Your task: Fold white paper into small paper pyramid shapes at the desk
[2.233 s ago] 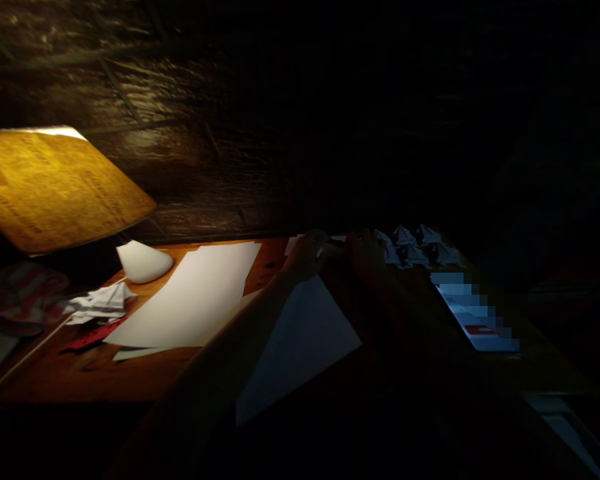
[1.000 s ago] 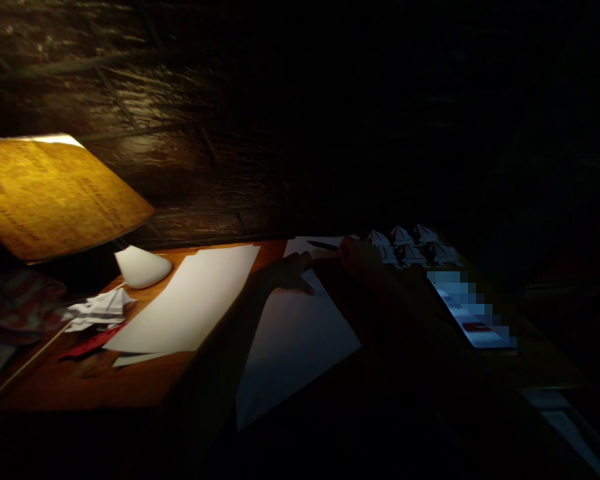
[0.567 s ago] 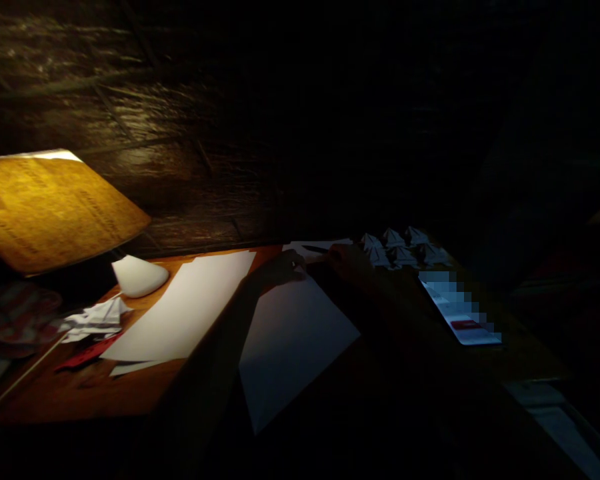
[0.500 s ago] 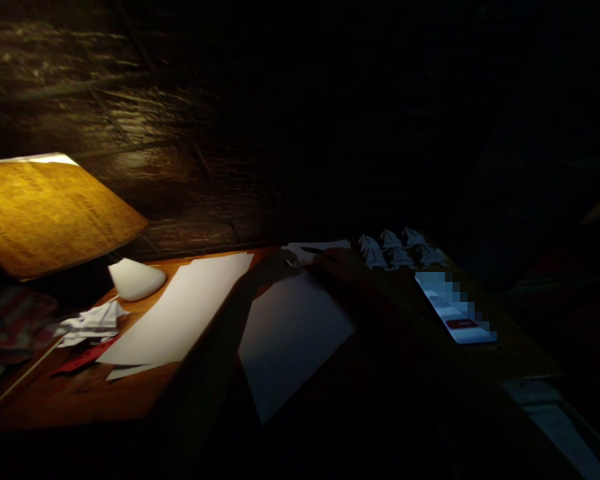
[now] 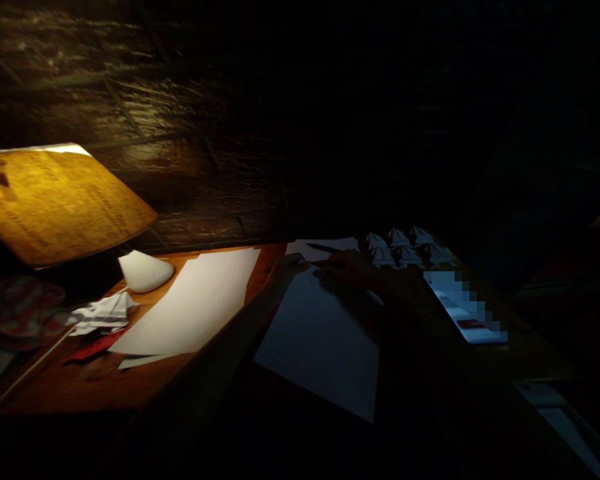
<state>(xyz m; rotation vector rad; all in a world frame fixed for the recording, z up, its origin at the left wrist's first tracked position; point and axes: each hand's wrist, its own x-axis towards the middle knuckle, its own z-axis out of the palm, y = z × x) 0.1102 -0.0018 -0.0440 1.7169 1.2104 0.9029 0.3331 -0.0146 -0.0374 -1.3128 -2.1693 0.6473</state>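
Note:
A white sheet of paper (image 5: pixel 325 347) reaches from my hands towards me, over the dark front of the table. My left hand (image 5: pixel 287 268) is closed on its far corner, thumb and fingers together. My right hand (image 5: pixel 353 270) is closed beside it, over the sheet's right part, and casts a shadow there. From its fingers a slim dark pointed blade (image 5: pixel 321 248) sticks out to the left, above more white paper (image 5: pixel 300 248) at the table's back. Whether the blade belongs to scissors or a knife is too dark to tell.
Larger white sheets (image 5: pixel 195 300) lie to the left, near a white lamp base (image 5: pixel 144 272) under a yellow shade (image 5: pixel 60 200). Crumpled paper (image 5: pixel 104 313) and a red object (image 5: pixel 95 345) are beside them. Several folded paper pieces (image 5: pixel 407 253) and a lit phone (image 5: pixel 473 320) stand right.
The sheet has swung round, its near corner moving from left to right. My left hand has gone from lying across it to pinching its far corner. The blade came into sight at my right hand.

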